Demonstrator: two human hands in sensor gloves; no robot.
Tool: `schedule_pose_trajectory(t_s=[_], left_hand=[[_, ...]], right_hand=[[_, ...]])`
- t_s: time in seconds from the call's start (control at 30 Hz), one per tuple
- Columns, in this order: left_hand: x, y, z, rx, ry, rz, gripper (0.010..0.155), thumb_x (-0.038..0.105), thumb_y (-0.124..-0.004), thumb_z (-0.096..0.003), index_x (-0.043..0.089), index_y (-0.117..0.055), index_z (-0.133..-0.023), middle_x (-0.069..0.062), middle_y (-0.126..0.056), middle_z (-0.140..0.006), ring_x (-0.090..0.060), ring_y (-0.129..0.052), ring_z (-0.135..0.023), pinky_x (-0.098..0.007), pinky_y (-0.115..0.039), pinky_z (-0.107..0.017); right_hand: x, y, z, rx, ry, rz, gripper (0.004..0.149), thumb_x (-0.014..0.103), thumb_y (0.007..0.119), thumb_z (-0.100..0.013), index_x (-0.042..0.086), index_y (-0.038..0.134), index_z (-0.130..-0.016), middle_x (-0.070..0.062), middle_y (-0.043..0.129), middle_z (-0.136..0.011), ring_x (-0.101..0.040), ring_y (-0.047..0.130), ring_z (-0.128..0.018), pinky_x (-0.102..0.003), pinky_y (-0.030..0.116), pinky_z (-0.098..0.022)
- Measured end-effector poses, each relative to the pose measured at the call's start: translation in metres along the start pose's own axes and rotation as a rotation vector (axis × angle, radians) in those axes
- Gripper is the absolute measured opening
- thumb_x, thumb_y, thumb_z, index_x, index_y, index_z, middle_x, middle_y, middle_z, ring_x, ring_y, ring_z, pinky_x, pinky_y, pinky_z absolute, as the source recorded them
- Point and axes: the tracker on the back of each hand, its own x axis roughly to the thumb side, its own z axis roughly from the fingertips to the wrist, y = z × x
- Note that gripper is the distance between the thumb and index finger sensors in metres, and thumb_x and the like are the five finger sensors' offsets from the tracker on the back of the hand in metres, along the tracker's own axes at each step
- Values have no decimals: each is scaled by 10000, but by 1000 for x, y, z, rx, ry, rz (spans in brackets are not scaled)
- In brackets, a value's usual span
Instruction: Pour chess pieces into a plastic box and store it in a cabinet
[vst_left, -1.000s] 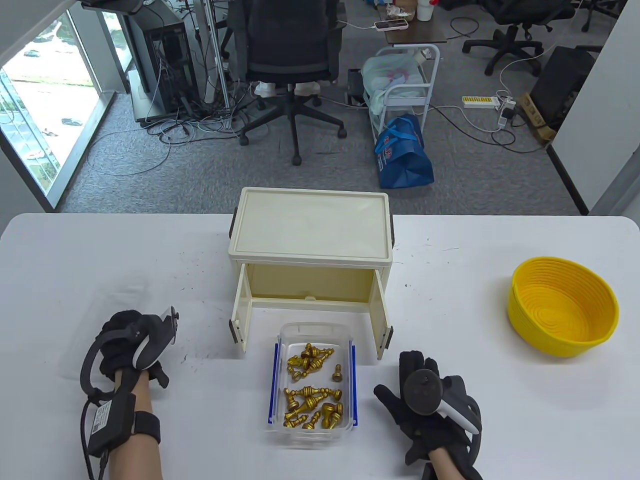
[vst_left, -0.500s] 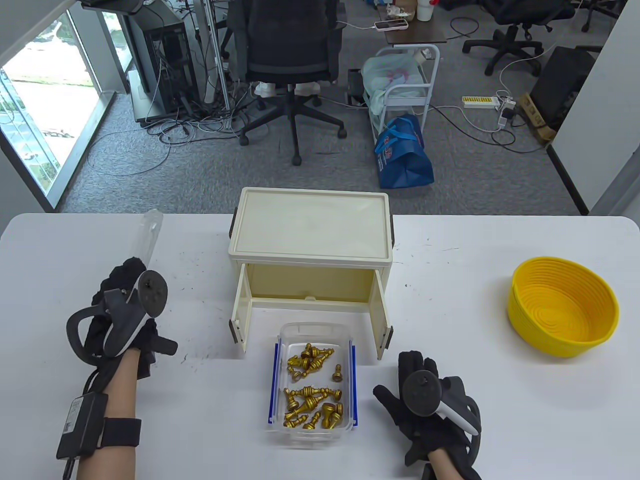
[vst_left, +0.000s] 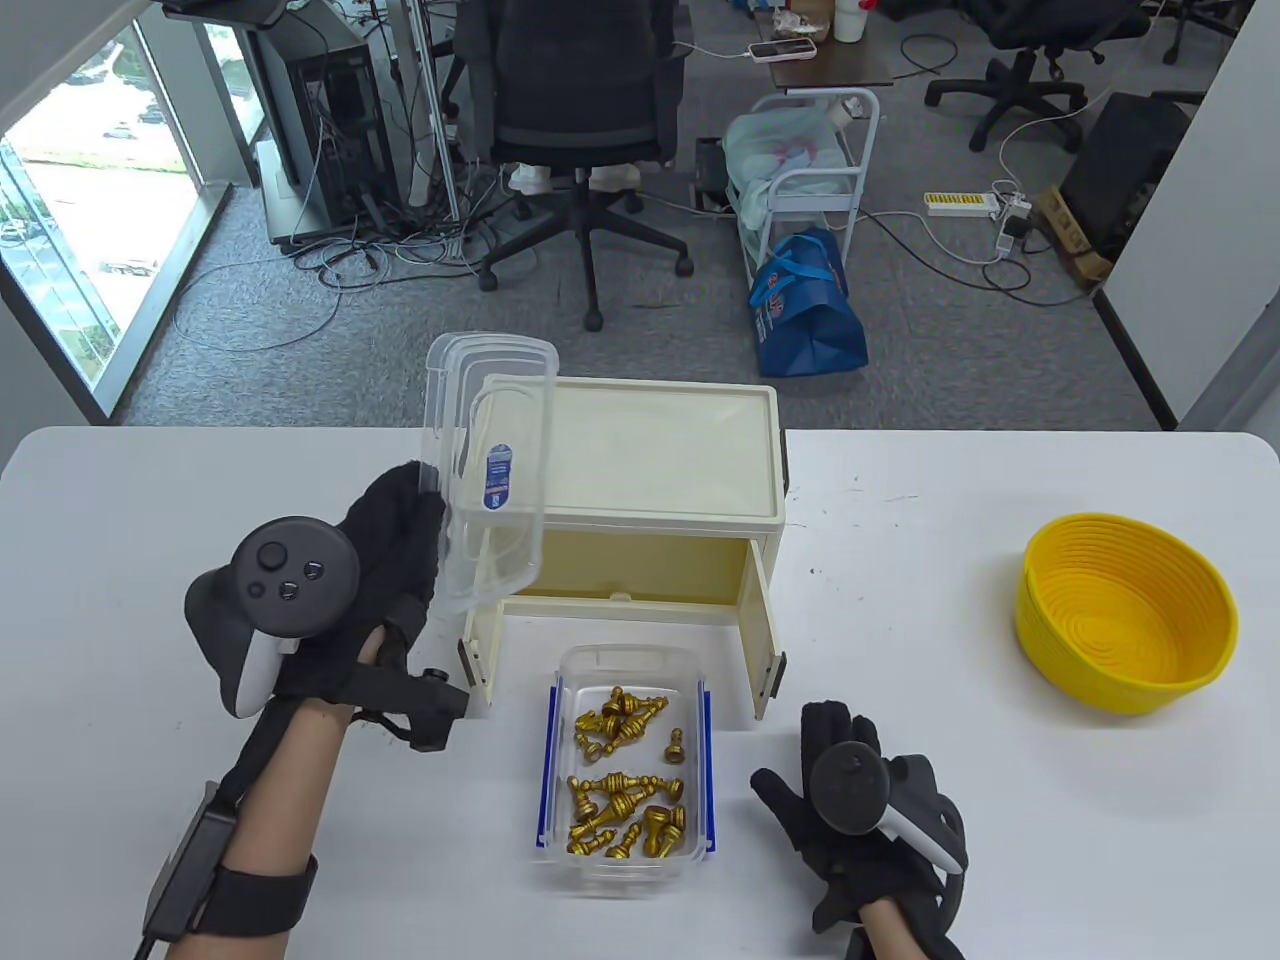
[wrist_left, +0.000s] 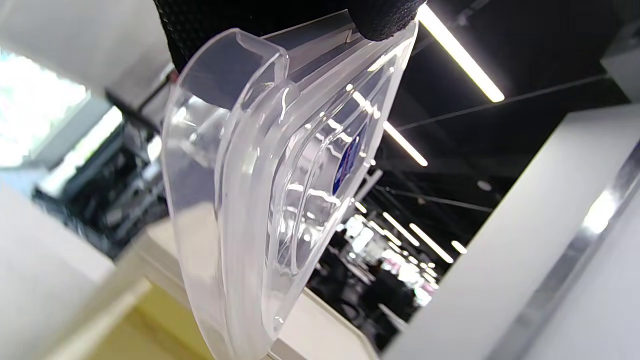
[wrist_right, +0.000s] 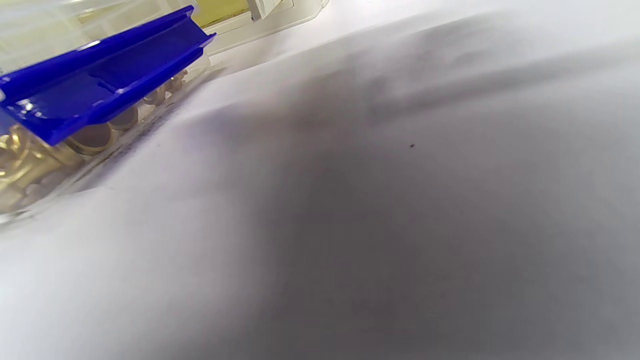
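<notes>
A clear plastic box (vst_left: 625, 672) with blue side clips holds several gold chess pieces (vst_left: 625, 790) on the table before the cream cabinet (vst_left: 625, 455), whose two doors stand open. My left hand (vst_left: 385, 560) grips the clear lid (vst_left: 492, 470) by its lower edge and holds it upright in the air, left of the cabinet. The left wrist view shows the lid (wrist_left: 250, 200) edge-on below my fingers (wrist_left: 385, 20). My right hand (vst_left: 835, 800) rests flat on the table, right of the box, holding nothing. The right wrist view shows a blue clip (wrist_right: 100, 95) of the box.
A yellow ribbed bowl (vst_left: 1125, 610) sits at the table's right. The white table (vst_left: 950, 600) carries dark smudges. Beyond the far edge are an office chair (vst_left: 580, 110), a cart and a blue bag on the floor.
My left hand has lifted the clear lid off the table at the left and carried it up and right, toward the cabinet. The right hand has stayed put.
</notes>
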Motion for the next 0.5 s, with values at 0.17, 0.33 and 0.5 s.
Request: schedule_pose_trajectory(t_s=[0.17, 0.33, 0.5], left_hand=[[-15, -26, 5, -214, 77, 342, 467, 253, -605, -689, 24, -657, -1094, -177, -890, -897, -244, -982, -648, -362, -902, -467], [-40, -59, 19, -369, 137, 521, 477, 237, -596, -691, -4, -631, -1102, -188, -884, -896, -249, -979, -646, -364, -902, -467], [-64, -90, 40, -456, 205, 591, 493, 224, -587, -691, -32, -597, -1112, -197, -878, -895, -251, -978, -643, -365, -902, -464]], right_hand=[[-1, 0, 0, 0, 4, -7, 849, 603, 535, -629, 64, 127, -1141, -265, 176, -1194, -578, 252, -1054, -703, 375, -709], [-2, -1, 1, 6, 6, -6, 846, 602, 534, -630, 66, 127, -1141, -261, 178, -1195, -577, 253, -1054, -702, 375, -710], [-2, -1, 1, 7, 7, -6, 848, 603, 533, -629, 64, 125, -1141, -265, 178, -1194, -576, 254, -1055, -702, 375, -710]])
